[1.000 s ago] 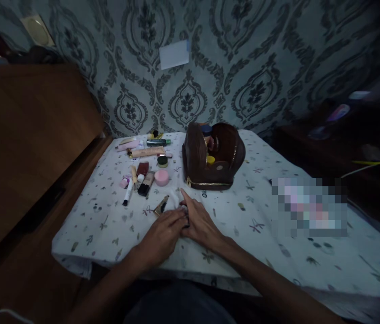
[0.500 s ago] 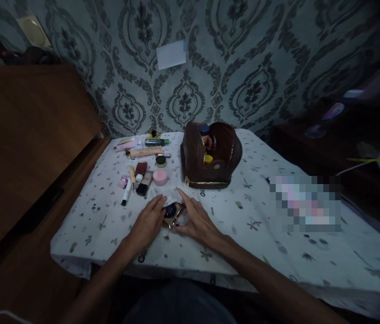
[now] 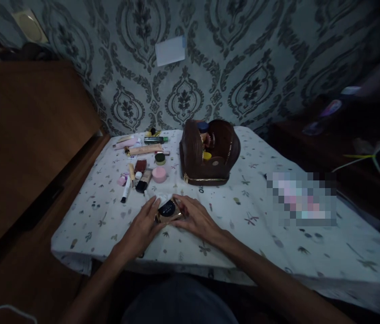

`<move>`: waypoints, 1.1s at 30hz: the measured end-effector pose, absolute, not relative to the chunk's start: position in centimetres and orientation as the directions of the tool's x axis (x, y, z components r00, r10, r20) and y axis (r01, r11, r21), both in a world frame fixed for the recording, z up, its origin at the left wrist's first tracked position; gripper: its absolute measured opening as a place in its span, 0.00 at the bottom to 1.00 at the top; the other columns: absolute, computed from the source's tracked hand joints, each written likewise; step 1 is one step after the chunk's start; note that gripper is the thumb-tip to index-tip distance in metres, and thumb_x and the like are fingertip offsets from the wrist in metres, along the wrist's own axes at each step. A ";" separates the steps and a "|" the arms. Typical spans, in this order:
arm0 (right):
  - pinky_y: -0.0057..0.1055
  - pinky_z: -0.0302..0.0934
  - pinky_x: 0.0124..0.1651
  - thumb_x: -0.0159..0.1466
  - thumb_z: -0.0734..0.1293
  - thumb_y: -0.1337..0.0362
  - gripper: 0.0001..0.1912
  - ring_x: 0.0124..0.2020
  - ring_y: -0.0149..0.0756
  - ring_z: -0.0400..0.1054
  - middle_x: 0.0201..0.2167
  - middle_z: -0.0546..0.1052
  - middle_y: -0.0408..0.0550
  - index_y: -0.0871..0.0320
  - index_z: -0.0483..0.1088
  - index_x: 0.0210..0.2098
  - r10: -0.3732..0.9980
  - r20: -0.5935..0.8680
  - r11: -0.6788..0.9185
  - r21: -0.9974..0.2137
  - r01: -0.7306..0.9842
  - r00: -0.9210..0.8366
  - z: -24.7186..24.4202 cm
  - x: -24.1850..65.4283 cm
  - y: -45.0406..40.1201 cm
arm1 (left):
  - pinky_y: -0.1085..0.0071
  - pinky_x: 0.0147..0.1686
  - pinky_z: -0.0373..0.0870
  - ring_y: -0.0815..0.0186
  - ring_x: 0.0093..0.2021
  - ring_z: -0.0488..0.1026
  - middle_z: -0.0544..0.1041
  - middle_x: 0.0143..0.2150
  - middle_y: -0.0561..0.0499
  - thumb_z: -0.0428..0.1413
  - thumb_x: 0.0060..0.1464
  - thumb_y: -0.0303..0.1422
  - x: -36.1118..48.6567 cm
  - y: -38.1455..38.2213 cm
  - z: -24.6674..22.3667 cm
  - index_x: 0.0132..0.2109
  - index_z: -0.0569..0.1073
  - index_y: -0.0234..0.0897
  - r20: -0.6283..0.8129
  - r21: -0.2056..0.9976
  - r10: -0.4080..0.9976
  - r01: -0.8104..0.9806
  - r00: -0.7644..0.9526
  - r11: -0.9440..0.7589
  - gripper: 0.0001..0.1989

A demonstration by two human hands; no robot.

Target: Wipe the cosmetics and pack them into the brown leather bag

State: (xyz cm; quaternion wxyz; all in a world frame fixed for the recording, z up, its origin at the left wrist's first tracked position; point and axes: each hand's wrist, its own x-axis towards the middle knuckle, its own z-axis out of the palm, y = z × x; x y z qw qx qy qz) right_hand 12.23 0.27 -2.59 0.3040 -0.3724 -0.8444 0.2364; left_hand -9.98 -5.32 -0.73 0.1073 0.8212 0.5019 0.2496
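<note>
Between my hands is a gold compact with a dark oval on its lid [image 3: 167, 209], low over the near part of the cloth. My left hand [image 3: 141, 225] grips its left side, fingers closed on the edge. On its right side, my right hand [image 3: 199, 219] holds it between thumb and fingers. A crumpled white tissue or cloth [image 3: 163, 196] lies against the far edge of the compact, near the left fingertips. Just beyond are a pink round jar [image 3: 159, 174] and a foundation bottle with a black cap [image 3: 144, 181].
An open brown bag [image 3: 206, 168] with cosmetics inside stands at the back centre. Several tubes [image 3: 145, 150] and small bottles lie at the back left of the patterned cloth [image 3: 250, 243]. A pixelated item [image 3: 301, 198] is at the right. A wooden cabinet [image 3: 31, 153] borders the left.
The compact has turned flatter and its dark oval now shows more fully. My right fingers have closed in around its right side, and my left hand has shifted slightly left.
</note>
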 end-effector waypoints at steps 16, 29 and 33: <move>0.53 0.54 0.62 0.54 0.74 0.60 0.53 0.64 0.54 0.55 0.64 0.60 0.61 0.54 0.41 0.70 0.775 0.320 0.597 -0.654 0.465 -0.545 -3.2 12.1 1.0 | 0.63 0.43 0.78 0.59 0.45 0.76 0.74 0.46 0.43 0.46 0.65 0.27 -7.7 -7.8 -1.2 0.56 0.67 0.38 0.502 0.213 0.796 0.843 0.339 -0.493 0.14; 0.49 0.55 0.61 0.55 0.72 0.67 0.49 0.60 0.49 0.57 0.58 0.64 0.57 0.54 0.43 0.69 0.679 0.289 0.658 -0.647 0.386 -0.675 -1.2 11.8 2.2 | 0.56 0.49 0.73 0.56 0.50 0.69 0.72 0.50 0.40 0.46 0.61 0.20 -7.5 -6.2 0.9 0.58 0.65 0.35 0.461 0.223 0.739 0.742 0.491 -0.632 0.19; 0.50 0.59 0.56 0.54 0.73 0.64 0.48 0.53 0.49 0.61 0.51 0.66 0.55 0.55 0.46 0.68 0.721 0.292 0.649 -0.603 0.464 -0.628 -2.0 11.7 2.0 | 0.53 0.52 0.71 0.54 0.53 0.68 0.71 0.52 0.39 0.49 0.62 0.25 -7.3 -4.8 1.0 0.59 0.64 0.34 0.413 0.216 0.768 0.767 0.489 -0.604 0.18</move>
